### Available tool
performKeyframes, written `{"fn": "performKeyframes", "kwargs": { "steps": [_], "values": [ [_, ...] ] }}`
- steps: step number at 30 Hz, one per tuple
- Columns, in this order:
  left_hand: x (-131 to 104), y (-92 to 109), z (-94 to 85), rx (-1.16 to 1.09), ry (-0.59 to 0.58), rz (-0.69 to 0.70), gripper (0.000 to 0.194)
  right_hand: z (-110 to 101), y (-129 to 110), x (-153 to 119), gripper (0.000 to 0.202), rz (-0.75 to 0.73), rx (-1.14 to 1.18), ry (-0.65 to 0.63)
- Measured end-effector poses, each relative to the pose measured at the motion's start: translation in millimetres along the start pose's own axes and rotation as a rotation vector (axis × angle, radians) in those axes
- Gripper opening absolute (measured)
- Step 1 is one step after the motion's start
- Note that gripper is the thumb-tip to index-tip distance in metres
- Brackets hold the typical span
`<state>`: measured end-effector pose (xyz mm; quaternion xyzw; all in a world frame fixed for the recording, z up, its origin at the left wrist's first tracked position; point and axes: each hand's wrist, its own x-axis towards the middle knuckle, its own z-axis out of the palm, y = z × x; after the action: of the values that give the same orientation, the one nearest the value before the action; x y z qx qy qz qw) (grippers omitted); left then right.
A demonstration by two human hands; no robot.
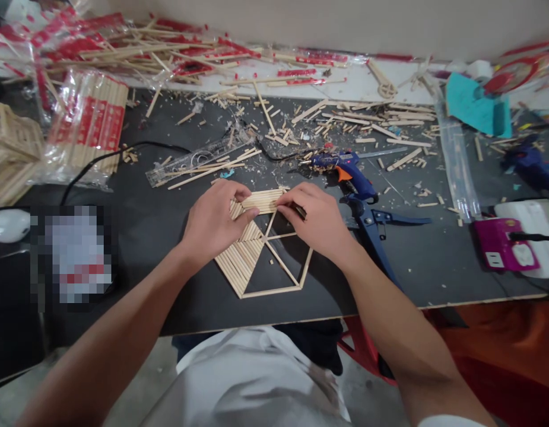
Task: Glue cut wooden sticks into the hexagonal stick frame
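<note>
A hexagonal frame of wooden sticks (241, 265) lies on the dark table, with parallel sticks filling its left sections and open triangles at the lower right. Across its top edge lies a row of short sticks (264, 200). My left hand (218, 216) pinches the left end of this row between thumb and fingers. At the row's right end, the fingertips of my right hand (314, 216) are closed on the sticks. Parts of the frame's upper corners are hidden under my hands.
Behind my right hand lie a blue glue gun (356, 178) and blue cutters (370, 228). Stick offcuts, a clear ruler (198, 157) and packed chopsticks (87, 124) lie farther back. A purple adapter (503, 244) sits at right, a black cable (100, 159) at left.
</note>
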<state>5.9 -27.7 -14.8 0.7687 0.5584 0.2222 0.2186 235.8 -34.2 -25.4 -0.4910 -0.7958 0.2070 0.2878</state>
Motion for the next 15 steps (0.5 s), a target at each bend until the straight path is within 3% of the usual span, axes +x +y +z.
{"fn": "performKeyframes", "kwargs": {
  "steps": [15],
  "values": [
    [4, -6, -15.0, -0.163, -0.077, 0.011, 0.022, 0, 0, -1, 0.011, -0.047, 0.002, 0.041]
  ]
}}
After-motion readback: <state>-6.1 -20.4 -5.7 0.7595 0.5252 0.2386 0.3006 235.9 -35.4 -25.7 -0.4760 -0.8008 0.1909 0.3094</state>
